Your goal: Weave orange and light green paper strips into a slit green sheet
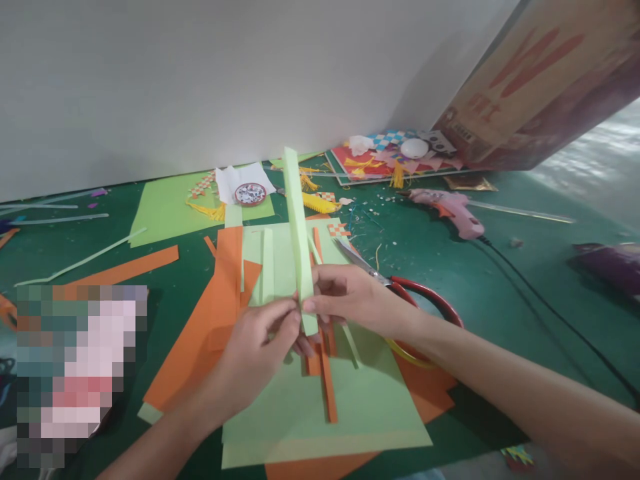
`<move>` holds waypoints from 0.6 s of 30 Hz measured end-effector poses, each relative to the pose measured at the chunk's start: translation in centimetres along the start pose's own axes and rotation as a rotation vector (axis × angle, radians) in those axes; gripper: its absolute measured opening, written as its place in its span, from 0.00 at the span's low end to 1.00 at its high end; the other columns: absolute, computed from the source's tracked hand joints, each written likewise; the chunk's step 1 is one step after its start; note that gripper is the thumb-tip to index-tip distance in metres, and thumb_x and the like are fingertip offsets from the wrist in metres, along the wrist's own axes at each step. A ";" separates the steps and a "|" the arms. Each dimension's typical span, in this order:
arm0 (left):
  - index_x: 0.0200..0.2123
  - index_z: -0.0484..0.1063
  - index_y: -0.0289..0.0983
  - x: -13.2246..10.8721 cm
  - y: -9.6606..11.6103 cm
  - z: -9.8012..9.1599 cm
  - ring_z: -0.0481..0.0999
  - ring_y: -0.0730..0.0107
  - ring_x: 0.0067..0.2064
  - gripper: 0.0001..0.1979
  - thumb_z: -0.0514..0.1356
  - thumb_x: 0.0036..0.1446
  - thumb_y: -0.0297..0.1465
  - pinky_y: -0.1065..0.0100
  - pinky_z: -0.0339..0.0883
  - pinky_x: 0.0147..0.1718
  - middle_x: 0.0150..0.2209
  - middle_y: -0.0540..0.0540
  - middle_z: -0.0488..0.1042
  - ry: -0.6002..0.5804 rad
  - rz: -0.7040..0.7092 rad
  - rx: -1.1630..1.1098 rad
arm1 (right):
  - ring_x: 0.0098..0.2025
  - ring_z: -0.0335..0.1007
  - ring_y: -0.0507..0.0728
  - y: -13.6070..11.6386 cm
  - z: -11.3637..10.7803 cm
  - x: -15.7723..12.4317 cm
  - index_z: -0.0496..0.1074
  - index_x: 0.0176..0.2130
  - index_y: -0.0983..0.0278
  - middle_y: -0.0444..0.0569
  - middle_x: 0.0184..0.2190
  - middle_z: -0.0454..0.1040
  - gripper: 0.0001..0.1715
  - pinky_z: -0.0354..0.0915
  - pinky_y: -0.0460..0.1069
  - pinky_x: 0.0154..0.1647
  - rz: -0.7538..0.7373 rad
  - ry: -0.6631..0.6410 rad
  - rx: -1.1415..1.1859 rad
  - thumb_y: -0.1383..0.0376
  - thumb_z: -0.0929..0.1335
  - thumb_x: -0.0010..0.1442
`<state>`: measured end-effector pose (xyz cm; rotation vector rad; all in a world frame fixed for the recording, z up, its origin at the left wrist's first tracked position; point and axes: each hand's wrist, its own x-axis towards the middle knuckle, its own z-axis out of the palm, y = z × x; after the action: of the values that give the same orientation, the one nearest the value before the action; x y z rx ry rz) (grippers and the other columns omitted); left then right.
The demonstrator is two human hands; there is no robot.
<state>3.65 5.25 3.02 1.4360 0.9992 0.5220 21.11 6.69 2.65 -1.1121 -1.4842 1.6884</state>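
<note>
Left hand and right hand grip the lower end of a pale-green paper strip above a light-green sheet, red-handled scissors lying nearby.

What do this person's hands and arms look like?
The left hand and right hand wear no gloves. Both forearms are bare as far as they show: no sleeves, watch or bracelet. No rings are visible, though parts are hidden.
</note>
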 end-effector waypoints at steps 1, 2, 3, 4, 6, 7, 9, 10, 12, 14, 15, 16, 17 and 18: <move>0.29 0.68 0.35 0.0 -0.1 0.0 0.75 0.74 0.28 0.12 0.49 0.61 0.29 0.74 0.69 0.28 0.28 0.48 0.75 0.025 -0.004 0.031 | 0.19 0.62 0.46 0.0 0.0 0.0 0.66 0.27 0.67 0.40 0.16 0.66 0.14 0.54 0.42 0.18 0.001 -0.003 -0.017 0.59 0.71 0.51; 0.27 0.67 0.36 0.0 -0.2 0.1 0.75 0.73 0.28 0.11 0.49 0.60 0.29 0.74 0.69 0.27 0.26 0.49 0.74 0.052 -0.011 0.055 | 0.20 0.62 0.46 0.0 0.1 0.0 0.67 0.27 0.67 0.40 0.17 0.67 0.14 0.54 0.42 0.19 0.000 -0.003 -0.032 0.60 0.71 0.51; 0.26 0.66 0.36 0.0 -0.2 0.1 0.75 0.74 0.27 0.11 0.50 0.59 0.29 0.75 0.69 0.27 0.24 0.50 0.73 0.073 -0.014 0.071 | 0.20 0.63 0.46 -0.1 0.1 0.0 0.67 0.28 0.67 0.40 0.18 0.67 0.13 0.55 0.42 0.19 0.000 -0.002 -0.042 0.60 0.71 0.51; 0.26 0.66 0.36 0.0 -0.3 0.1 0.75 0.74 0.26 0.10 0.49 0.58 0.29 0.75 0.69 0.26 0.23 0.50 0.72 0.098 -0.016 0.087 | 0.21 0.64 0.47 -0.1 0.2 0.0 0.67 0.28 0.66 0.40 0.19 0.67 0.13 0.56 0.42 0.20 -0.001 0.003 -0.050 0.60 0.71 0.51; 0.24 0.63 0.37 0.0 -0.5 0.2 0.73 0.75 0.25 0.10 0.49 0.57 0.29 0.74 0.69 0.25 0.23 0.52 0.69 0.130 0.003 0.136 | 0.22 0.65 0.47 -0.2 0.3 0.0 0.67 0.28 0.66 0.40 0.19 0.67 0.13 0.58 0.43 0.22 0.002 0.030 -0.065 0.59 0.71 0.52; 0.23 0.61 0.37 0.0 -0.6 0.2 0.72 0.75 0.24 0.10 0.49 0.56 0.28 0.74 0.69 0.26 0.22 0.53 0.67 0.155 0.025 0.176 | 0.22 0.65 0.48 -0.2 0.3 0.0 0.67 0.27 0.66 0.41 0.19 0.67 0.13 0.58 0.43 0.22 0.007 0.054 -0.075 0.59 0.70 0.53; 0.21 0.57 0.38 0.0 -0.7 0.2 0.69 0.75 0.23 0.10 0.49 0.55 0.28 0.73 0.67 0.25 0.20 0.54 0.62 0.183 0.075 0.272 | 0.21 0.65 0.48 -0.2 0.4 0.0 0.66 0.24 0.66 0.41 0.18 0.67 0.14 0.57 0.43 0.20 0.010 0.106 -0.091 0.59 0.70 0.53; 0.21 0.56 0.38 0.0 -0.8 0.2 0.68 0.75 0.23 0.10 0.49 0.55 0.27 0.73 0.66 0.24 0.20 0.54 0.61 0.191 0.098 0.317 | 0.20 0.63 0.47 -0.1 0.3 0.0 0.67 0.23 0.66 0.41 0.17 0.67 0.15 0.55 0.43 0.19 0.010 0.126 -0.095 0.59 0.70 0.53; 0.21 0.57 0.38 0.0 -0.9 0.1 0.67 0.75 0.22 0.11 0.49 0.55 0.28 0.74 0.63 0.22 0.19 0.54 0.60 0.198 0.128 0.387 | 0.19 0.61 0.47 0.0 0.3 0.1 0.68 0.23 0.66 0.42 0.17 0.67 0.15 0.53 0.43 0.18 0.008 0.148 -0.091 0.58 0.70 0.52; 0.22 0.59 0.38 0.0 -0.9 0.1 0.67 0.75 0.22 0.12 0.49 0.58 0.30 0.74 0.59 0.20 0.19 0.54 0.62 0.197 0.142 0.431 | 0.19 0.59 0.47 0.0 0.3 0.1 0.70 0.24 0.67 0.42 0.17 0.67 0.14 0.53 0.44 0.18 0.007 0.144 -0.085 0.58 0.70 0.52; 0.23 0.60 0.37 0.0 -0.8 0.1 0.67 0.75 0.22 0.12 0.48 0.59 0.31 0.74 0.58 0.20 0.19 0.53 0.64 0.194 0.144 0.445 | 0.19 0.59 0.46 0.1 0.3 0.1 0.70 0.24 0.67 0.42 0.17 0.68 0.14 0.54 0.44 0.18 0.010 0.141 -0.085 0.58 0.70 0.52; 0.23 0.61 0.37 0.0 -0.7 0.1 0.67 0.75 0.22 0.13 0.48 0.60 0.31 0.74 0.58 0.20 0.20 0.53 0.65 0.188 0.144 0.450 | 0.19 0.60 0.46 0.1 0.3 0.0 0.71 0.24 0.67 0.43 0.17 0.68 0.14 0.54 0.44 0.18 0.014 0.139 -0.087 0.58 0.70 0.52; 0.24 0.62 0.37 0.1 -0.7 0.1 0.67 0.75 0.22 0.13 0.48 0.60 0.31 0.74 0.58 0.20 0.20 0.52 0.67 0.182 0.140 0.441 | 0.19 0.60 0.47 0.2 0.4 0.0 0.71 0.25 0.68 0.43 0.17 0.69 0.14 0.54 0.44 0.18 0.020 0.137 -0.087 0.59 0.70 0.52; 0.24 0.63 0.37 0.1 -0.6 0.1 0.68 0.75 0.22 0.13 0.48 0.61 0.31 0.74 0.59 0.21 0.20 0.52 0.68 0.174 0.135 0.419 | 0.19 0.60 0.47 0.2 0.4 0.0 0.72 0.25 0.68 0.44 0.18 0.70 0.14 0.55 0.44 0.19 0.025 0.138 -0.087 0.59 0.70 0.52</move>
<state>3.65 5.15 2.43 1.8650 1.2046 0.5649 20.76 6.50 2.42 -1.2715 -1.4739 1.5430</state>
